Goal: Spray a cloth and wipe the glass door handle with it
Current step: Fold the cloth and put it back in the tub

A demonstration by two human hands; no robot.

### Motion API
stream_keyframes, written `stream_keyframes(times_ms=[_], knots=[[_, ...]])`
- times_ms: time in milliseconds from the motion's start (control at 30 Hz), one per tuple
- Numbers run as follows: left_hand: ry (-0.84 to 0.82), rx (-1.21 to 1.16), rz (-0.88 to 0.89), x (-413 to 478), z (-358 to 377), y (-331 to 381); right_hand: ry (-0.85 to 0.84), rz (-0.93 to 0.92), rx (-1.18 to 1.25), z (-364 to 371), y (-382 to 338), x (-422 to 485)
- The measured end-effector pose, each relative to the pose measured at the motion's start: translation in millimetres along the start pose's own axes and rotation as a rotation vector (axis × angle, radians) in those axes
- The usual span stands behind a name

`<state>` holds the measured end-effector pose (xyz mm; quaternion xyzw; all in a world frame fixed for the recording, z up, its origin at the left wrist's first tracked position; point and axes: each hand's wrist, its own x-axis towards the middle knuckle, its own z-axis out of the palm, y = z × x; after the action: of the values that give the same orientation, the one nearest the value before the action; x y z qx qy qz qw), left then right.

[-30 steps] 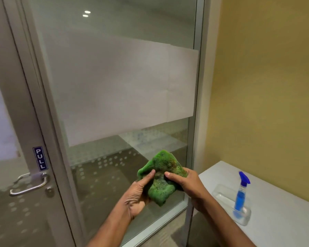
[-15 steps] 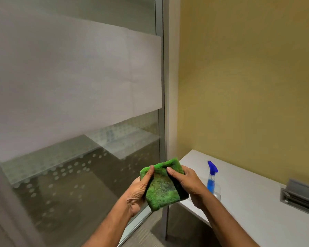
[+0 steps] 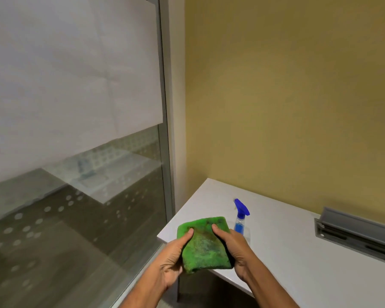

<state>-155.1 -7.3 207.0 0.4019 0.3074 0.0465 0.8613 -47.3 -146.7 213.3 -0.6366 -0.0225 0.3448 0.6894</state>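
A folded green cloth [image 3: 203,243] is held flat between both hands over the near corner of the white table. My left hand [image 3: 172,257] grips its left edge with the thumb on top. My right hand [image 3: 233,245] grips its right edge the same way. A spray bottle [image 3: 240,218] with a blue trigger head and blue liquid stands upright on the table just behind the cloth, partly hidden by my right hand. The door handle is out of view.
A white table [image 3: 298,241] runs along the yellow wall [image 3: 276,96]. A grey cable tray [image 3: 356,238] is set into the table at right. A glass partition [image 3: 76,152] with a frosted band fills the left, with its metal frame [image 3: 167,130].
The view has swung right, so the door with its handle and PULL sign has left the frame. The cloth went from crumpled to folded flat and now sits over the table corner.
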Motion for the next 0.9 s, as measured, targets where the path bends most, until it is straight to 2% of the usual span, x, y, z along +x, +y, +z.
stream_keyframes(times_ms=[100,233,367,467,633,700,833,900], knots=[[0.054,-0.09,-0.034,42,2,-15,-0.017,0.046,0.063,-16,3,29],[0.203,-0.194,-0.02,99,10,-38,0.019,0.105,0.33,-33,23,66],[0.351,-0.264,0.008,143,24,-61,0.077,0.044,0.541,-33,47,92],[0.395,-0.329,0.048,168,29,-76,0.127,-0.008,0.552,-27,58,110],[0.376,-0.345,0.025,196,23,-87,0.368,-0.078,0.28,-20,84,152],[0.383,-0.264,0.032,204,18,-86,0.441,-0.155,0.149,-19,82,166],[0.436,-0.023,0.126,211,11,-77,0.475,-0.317,-0.212,-9,69,178],[0.407,0.088,0.167,217,8,-76,0.471,-0.429,-0.399,-4,66,183]])
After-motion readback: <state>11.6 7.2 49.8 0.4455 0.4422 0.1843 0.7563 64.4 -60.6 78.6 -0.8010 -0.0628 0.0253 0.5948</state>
